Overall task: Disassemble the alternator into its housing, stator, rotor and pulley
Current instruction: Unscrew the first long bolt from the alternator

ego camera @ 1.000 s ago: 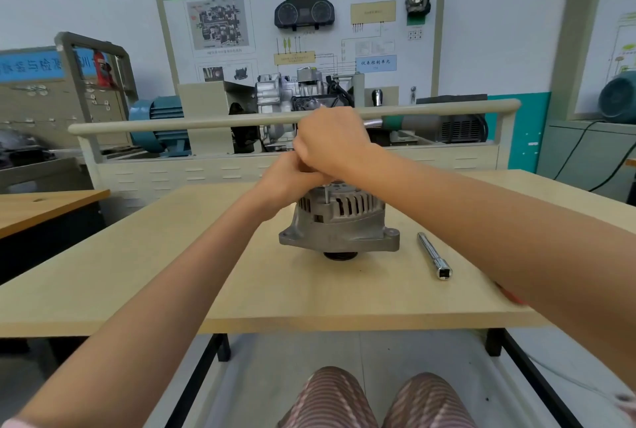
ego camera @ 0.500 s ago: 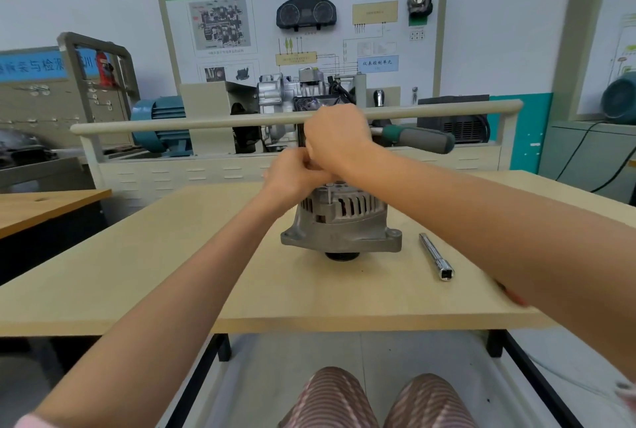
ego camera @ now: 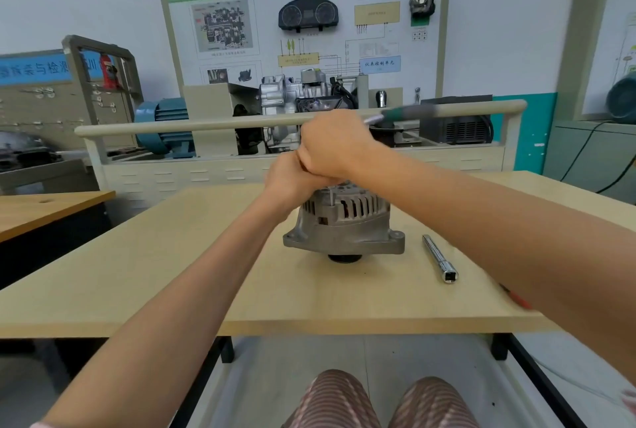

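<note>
A grey cast alternator (ego camera: 344, 224) stands on the wooden table (ego camera: 172, 273) with its black pulley (ego camera: 344, 258) underneath and its slotted housing facing up. My right hand (ego camera: 335, 147) is curled in a fist over the alternator's top and grips a ratchet wrench whose green handle (ego camera: 407, 113) sticks out to the right, blurred. My left hand (ego camera: 292, 180) sits just below and left of it, curled at the top edge of the housing. What the left fingers hold is hidden.
A steel socket extension bar (ego camera: 440, 258) lies on the table right of the alternator. Something red (ego camera: 516, 297) peeks out under my right forearm. Behind the table stands a railed bench (ego camera: 206, 123) with a gearbox rig and a training board. Another table (ego camera: 41, 207) is at left.
The green wrench handle, hidden one second ago, has swung out to the right of my right hand and risen slightly. Both hands stay on top of the alternator.
</note>
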Demonstrator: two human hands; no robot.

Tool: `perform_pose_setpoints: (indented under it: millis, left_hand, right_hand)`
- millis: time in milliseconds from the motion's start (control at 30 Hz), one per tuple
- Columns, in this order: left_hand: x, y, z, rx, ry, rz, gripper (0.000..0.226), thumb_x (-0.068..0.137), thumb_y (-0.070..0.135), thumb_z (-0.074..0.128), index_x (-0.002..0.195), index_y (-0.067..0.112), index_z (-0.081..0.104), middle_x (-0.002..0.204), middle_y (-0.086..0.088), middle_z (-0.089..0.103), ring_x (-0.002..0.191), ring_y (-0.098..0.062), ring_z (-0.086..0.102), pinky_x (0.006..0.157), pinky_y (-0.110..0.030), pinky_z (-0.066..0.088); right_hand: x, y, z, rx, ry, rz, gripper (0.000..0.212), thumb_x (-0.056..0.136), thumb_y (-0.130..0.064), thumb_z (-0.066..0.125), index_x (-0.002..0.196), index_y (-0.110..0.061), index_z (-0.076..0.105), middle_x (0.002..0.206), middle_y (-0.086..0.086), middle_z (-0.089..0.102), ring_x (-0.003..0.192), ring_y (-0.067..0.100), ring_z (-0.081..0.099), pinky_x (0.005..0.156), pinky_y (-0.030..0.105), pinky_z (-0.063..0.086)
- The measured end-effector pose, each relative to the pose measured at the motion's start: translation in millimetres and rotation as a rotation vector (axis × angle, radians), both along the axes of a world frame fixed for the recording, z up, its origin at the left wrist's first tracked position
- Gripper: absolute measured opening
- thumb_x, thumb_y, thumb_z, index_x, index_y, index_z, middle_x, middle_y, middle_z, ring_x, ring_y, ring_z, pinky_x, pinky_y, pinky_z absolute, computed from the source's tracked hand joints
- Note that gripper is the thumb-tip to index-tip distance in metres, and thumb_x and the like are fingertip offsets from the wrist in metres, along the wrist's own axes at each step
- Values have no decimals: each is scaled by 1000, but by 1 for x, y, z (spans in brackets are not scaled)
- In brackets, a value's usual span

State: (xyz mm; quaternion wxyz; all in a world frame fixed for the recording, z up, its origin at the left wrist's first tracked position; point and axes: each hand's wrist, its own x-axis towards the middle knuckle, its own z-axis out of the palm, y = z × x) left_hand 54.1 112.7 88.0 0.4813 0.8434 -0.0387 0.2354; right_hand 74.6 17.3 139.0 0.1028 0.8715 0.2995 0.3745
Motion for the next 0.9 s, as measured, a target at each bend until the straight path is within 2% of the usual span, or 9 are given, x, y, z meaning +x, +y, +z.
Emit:
perform_pose_setpoints:
  millis: [100, 200, 267, 333, 400, 533, 633, 733, 900]
  left_hand:
    - [3, -10, -1, 157, -42, 118, 18, 77, 20, 75, 82, 7, 65, 75, -5, 63, 83, -25, 61, 90, -44, 46]
    - [-1, -6, -2, 174, -20, 17, 25, 79, 31, 74, 77, 16, 54, 69, 5, 51, 74, -16, 50, 86, -42, 38]
    - [-3, 4, -3, 226, 36, -79, 28, 81, 39, 73, 75, 19, 54, 73, 7, 51, 79, -16, 53, 91, -39, 37]
    - [-3, 15, -3, 312, 102, -120, 17, 83, 41, 71, 83, 25, 65, 90, 9, 63, 102, -21, 57, 105, -46, 36]
    - [-4, 21, -2, 313, 136, -149, 1, 86, 36, 70, 86, 36, 69, 104, 9, 68, 113, -20, 57, 108, -46, 37]
    - [-6, 19, 0, 256, 162, -204, 11, 89, 28, 67, 93, 38, 70, 117, 6, 67, 118, -15, 56, 106, -34, 41]
    - [-5, 20, -1, 297, 151, -209, 13, 91, 33, 64, 92, 46, 68, 122, 9, 65, 123, -16, 51, 112, -45, 31]
    - [-3, 19, -4, 316, 112, -165, 7, 87, 40, 66, 81, 42, 69, 110, 11, 68, 120, -19, 52, 112, -51, 29]
    - [-1, 11, -6, 129, 23, -130, 20, 83, 42, 71, 74, 26, 65, 80, 5, 67, 104, -29, 62, 107, -56, 34]
  right_hand:
    - [-6, 9, 2, -67, -113, -220, 17, 91, -10, 45, 75, -8, 50, 62, 5, 35, 58, 19, 51, 54, 27, 46]
    - [-4, -1, 1, -72, -143, -166, 13, 94, -9, 45, 94, -10, 58, 69, 5, 47, 51, 18, 40, 43, 27, 28]
    - [-2, -9, 1, -58, -157, -122, 19, 96, -12, 43, 106, -8, 59, 81, 7, 57, 54, 19, 43, 43, 28, 24]
    - [1, -15, 2, 17, -134, -95, 20, 95, -15, 42, 105, -8, 58, 66, 2, 43, 51, 17, 38, 44, 28, 24]
    - [6, -20, 6, 128, -105, -76, 15, 95, -17, 42, 96, -9, 55, 62, -1, 34, 53, 18, 37, 46, 28, 24]
    - [17, -33, 8, 301, -54, -80, 14, 94, -19, 42, 83, -12, 45, 63, 1, 38, 59, 21, 40, 46, 28, 21]
    - [23, -41, 4, 353, -29, -79, 12, 94, -18, 42, 87, -12, 50, 71, 4, 45, 63, 22, 45, 50, 30, 30]
    - [25, -46, 1, 371, -2, -88, 15, 94, -19, 42, 89, -10, 53, 73, 4, 46, 67, 23, 48, 55, 32, 35]
    - [26, -50, -5, 377, 5, -104, 15, 93, -18, 41, 83, -10, 48, 73, 6, 46, 66, 25, 47, 55, 32, 33]
